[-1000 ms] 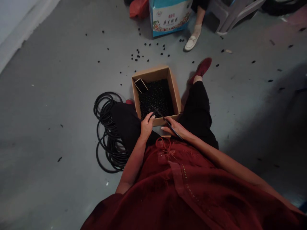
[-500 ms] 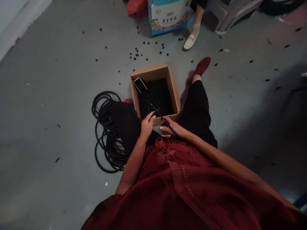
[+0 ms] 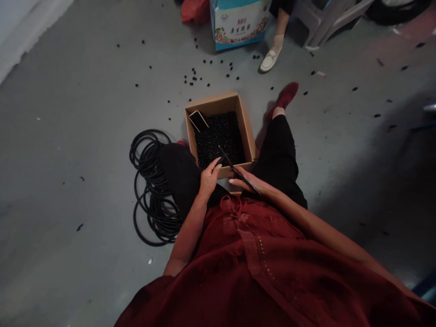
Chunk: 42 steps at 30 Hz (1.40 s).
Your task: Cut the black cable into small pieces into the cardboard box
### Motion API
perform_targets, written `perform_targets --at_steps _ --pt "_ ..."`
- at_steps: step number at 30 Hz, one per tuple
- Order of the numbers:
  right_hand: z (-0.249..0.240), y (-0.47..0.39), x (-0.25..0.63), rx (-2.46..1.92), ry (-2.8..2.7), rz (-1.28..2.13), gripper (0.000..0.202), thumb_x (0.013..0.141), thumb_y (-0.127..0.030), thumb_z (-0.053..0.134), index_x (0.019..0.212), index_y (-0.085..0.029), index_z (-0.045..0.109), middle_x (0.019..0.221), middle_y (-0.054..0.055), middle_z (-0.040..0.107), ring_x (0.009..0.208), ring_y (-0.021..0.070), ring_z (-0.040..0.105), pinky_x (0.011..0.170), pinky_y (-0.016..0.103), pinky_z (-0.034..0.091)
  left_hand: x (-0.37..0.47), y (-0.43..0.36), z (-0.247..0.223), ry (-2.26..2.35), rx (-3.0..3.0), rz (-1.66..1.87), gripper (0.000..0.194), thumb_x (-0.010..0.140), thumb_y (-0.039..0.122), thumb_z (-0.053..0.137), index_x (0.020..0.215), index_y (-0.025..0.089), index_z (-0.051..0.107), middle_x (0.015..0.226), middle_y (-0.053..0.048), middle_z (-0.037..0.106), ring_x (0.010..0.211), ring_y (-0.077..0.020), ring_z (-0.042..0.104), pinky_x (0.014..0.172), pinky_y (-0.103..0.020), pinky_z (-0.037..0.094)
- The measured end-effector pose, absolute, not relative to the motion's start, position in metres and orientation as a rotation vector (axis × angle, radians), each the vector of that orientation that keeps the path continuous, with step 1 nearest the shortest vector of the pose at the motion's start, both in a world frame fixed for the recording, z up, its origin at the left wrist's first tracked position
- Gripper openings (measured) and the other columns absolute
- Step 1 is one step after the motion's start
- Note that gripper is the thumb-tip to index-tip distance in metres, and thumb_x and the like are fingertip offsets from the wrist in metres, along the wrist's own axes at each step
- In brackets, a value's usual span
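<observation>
My left hand (image 3: 208, 179) is closed at the near edge of a cardboard box (image 3: 251, 131). A short black end, apparently rubber hose (image 3: 220, 160), pokes out between its thumb and fingers. In my right hand (image 3: 250, 179) are long dark scissors (image 3: 235, 169), slanting up to the left, with the blades beside that hose end and the handles running back along the wrist. Both hands are above the box's near rim. Many small black pieces (image 3: 221, 136) fill the box, and a dark rectangular object with a pale edge (image 3: 198, 121) leans in its far left corner.
Coiled black hose (image 3: 153, 181) lies on the floor beside my left leg. Small black bits are scattered over the grey floor. Beyond the box stand a blue and white carton (image 3: 240, 27), another person's foot in a white shoe (image 3: 270, 60) and a grey plastic stool (image 3: 315, 27).
The scissors' tip has shifted slightly right, nearer the hose end, and the blades look closer together. My left hand has stayed nearly in place.
</observation>
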State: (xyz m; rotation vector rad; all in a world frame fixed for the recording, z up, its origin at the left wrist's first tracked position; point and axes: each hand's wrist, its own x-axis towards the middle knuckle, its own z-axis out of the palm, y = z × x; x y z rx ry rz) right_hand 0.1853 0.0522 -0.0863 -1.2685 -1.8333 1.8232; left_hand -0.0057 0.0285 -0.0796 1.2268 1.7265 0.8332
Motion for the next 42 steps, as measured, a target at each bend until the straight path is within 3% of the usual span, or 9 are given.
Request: perform_targets --at_steps 17,27,42 --pt "-0.079 0.054 0.185 -1.320 -1.848 1.821 0.072 0.077 -0.061 0.062 0.130 -0.015 0.046 0.113 0.015 0.062 0.106 0.0283 0.059 0.091 0.042 0.047 -0.004 0.029 -0.080 1.704 1.412 0.780 0.038 0.095 0.036 0.046 0.128 0.024 0.060 0.129 -0.001 0.063 0.121 -0.0166 0.059 0.107 -0.029 0.043" --pt "-0.086 0.054 0.184 -1.485 -2.069 1.548 0.040 0.089 -0.043 0.051 0.121 -0.018 0.054 0.115 0.011 0.066 0.101 0.0266 0.063 0.087 0.036 0.046 -0.003 0.030 -0.087 1.770 1.457 0.687 0.037 0.094 0.034 0.048 0.127 0.024 0.062 0.128 0.000 0.064 0.117 -0.0163 0.061 0.104 -0.026 0.044" --pt "-0.104 0.051 0.185 -1.608 -2.128 1.454 0.035 0.091 -0.039 0.048 0.119 -0.020 0.054 0.105 0.010 0.069 0.093 0.0245 0.065 0.075 0.028 0.044 0.001 0.033 -0.091 1.807 1.447 0.536 0.038 0.095 0.037 0.046 0.128 0.027 0.060 0.129 0.000 0.063 0.116 -0.0188 0.061 0.101 -0.028 0.045"
